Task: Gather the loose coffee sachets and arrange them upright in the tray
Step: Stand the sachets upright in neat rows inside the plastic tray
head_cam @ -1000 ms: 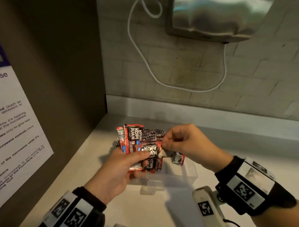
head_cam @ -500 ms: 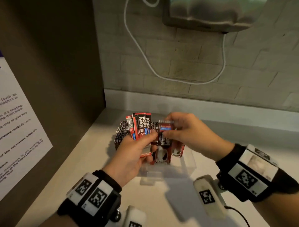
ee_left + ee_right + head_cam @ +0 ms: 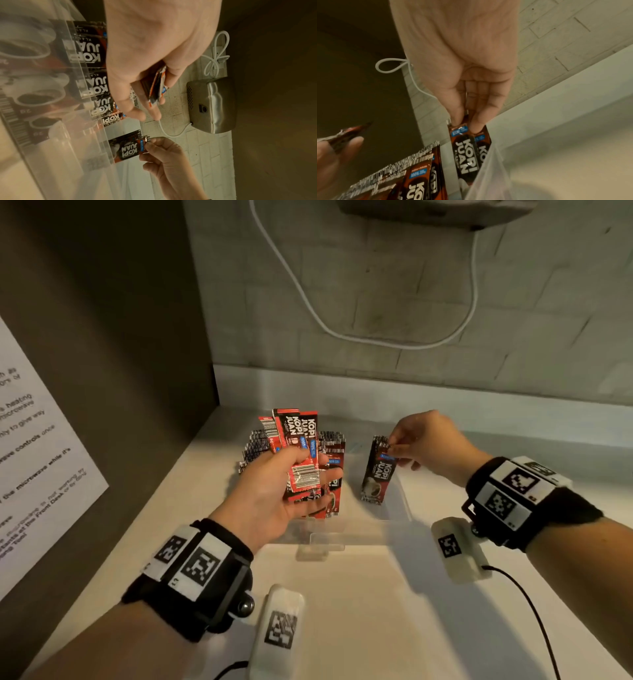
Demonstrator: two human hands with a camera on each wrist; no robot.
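While head view shows one sachet (image 3: 378,470), wrist reveals two

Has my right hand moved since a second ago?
Yes. The right hand moved rightward, away from the left hand's sachets, toward the right end of the clear plastic tray.

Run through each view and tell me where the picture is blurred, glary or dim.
Head view: dim, warm light; the notice at the left edge is smeared, while the sachets in the left hand read sharply. Left wrist view: the clear tray wall fills the near side, hazy and reflective, so sachets behind it look washed out. Right wrist view: the right hand is soft, the printed sachets clearer, the left side dark.
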